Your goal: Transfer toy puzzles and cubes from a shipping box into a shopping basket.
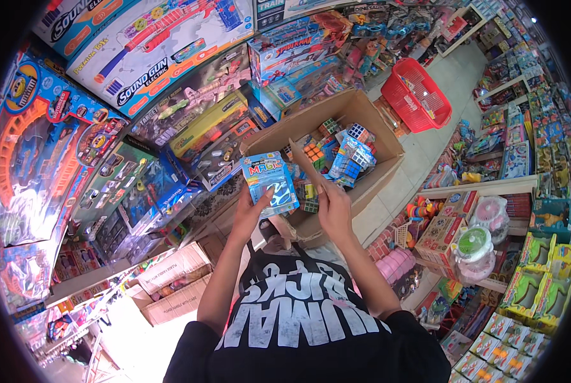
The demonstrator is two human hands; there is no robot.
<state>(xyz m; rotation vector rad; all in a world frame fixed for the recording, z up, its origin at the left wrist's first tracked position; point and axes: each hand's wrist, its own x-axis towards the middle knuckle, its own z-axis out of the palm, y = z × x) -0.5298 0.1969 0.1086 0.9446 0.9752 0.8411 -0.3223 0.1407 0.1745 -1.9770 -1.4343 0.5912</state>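
My left hand [253, 203] grips a blue card-backed package [269, 175] with a cut-out at its lower part, the thumb lying across its front. Against a raised cardboard flap [306, 167] of an open carton, my right hand [333, 203] is closed on the flap's edge. The brown carton [379, 124] stands in front of me. Inside it lie several colourful puzzle cubes [314, 152], some loose and some in blue-backed packs [352, 156]. The flap and my hands hide part of the near end of the carton.
Beyond the carton a red plastic basket [416, 96] rests on the tiled floor [387, 175]. Boxed toys [164, 57] are stacked along the left. At the right are shelves with small fans [474, 246] and a brown box [438, 237]. Another open carton [177, 281] sits lower left.
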